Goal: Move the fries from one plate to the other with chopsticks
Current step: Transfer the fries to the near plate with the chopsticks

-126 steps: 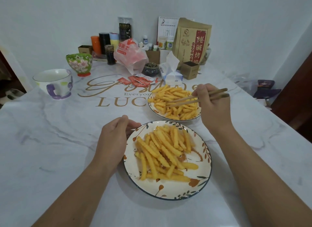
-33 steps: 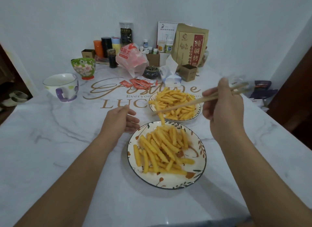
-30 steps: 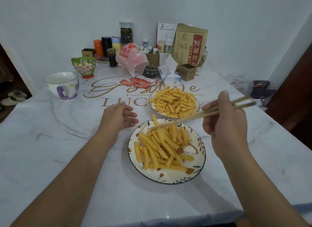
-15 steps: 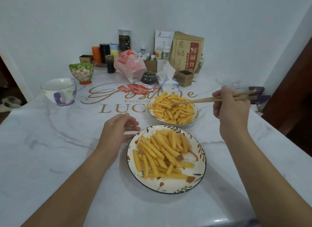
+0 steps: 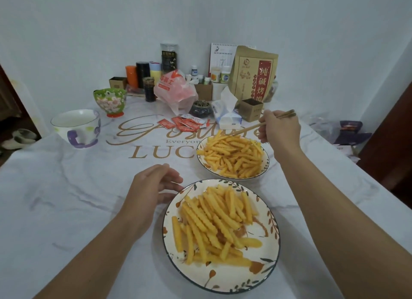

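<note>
Compared to a second ago, the right hand (image 5: pixel 281 129) is now up in the upper right of the frame behind the far plate (image 5: pixel 265 168) instead of over the near plate (image 5: pixel 223 278), and the chopsticks (image 5: pixel 249 127) point down-left with their tips at the back edge of the far pile of fries (image 5: pixel 234 156). The single fry that hung from the tips earlier isn't there anymore. The left hand (image 5: pixel 153 187) sits with fingers more spread beside the near plate's upper-left rim.

Home dining table (image 5: pixel 66 209), tissue pack (image 5: pixel 227 118), ketchup sachets (image 5: pixel 185 123), desk calendar (image 5: pixel 223 56) (against the wall), mug (image 5: pixel 75 126)
</note>
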Action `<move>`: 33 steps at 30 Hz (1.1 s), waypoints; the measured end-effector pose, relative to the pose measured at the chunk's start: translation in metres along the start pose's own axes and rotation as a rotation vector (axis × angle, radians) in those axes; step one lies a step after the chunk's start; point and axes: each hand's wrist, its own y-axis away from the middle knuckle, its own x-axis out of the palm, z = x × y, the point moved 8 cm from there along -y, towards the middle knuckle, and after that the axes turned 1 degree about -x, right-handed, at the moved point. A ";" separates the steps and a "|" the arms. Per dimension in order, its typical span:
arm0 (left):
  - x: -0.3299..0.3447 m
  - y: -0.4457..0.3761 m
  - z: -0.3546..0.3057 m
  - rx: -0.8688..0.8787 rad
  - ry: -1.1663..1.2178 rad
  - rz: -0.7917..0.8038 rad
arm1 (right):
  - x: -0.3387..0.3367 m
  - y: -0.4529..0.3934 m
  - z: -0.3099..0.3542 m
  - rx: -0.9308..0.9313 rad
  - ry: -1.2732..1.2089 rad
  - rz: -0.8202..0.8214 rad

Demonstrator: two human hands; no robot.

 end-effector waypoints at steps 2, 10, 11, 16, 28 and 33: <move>0.002 0.001 -0.001 0.005 -0.008 0.005 | -0.003 0.001 0.000 0.007 0.001 -0.005; 0.002 0.002 -0.002 0.014 -0.037 0.005 | -0.014 0.004 0.003 0.001 -0.056 -0.005; 0.003 0.003 -0.002 0.017 -0.049 0.004 | -0.018 0.005 0.004 -0.004 -0.088 -0.019; 0.006 0.008 -0.007 0.075 -0.125 -0.032 | -0.042 0.007 0.017 -0.152 -0.156 -0.002; 0.008 0.011 -0.009 0.089 -0.153 -0.036 | -0.044 0.018 0.023 -0.259 -0.058 0.020; 0.007 0.011 -0.009 0.089 -0.150 -0.029 | -0.063 0.034 0.031 -0.179 -0.207 -0.054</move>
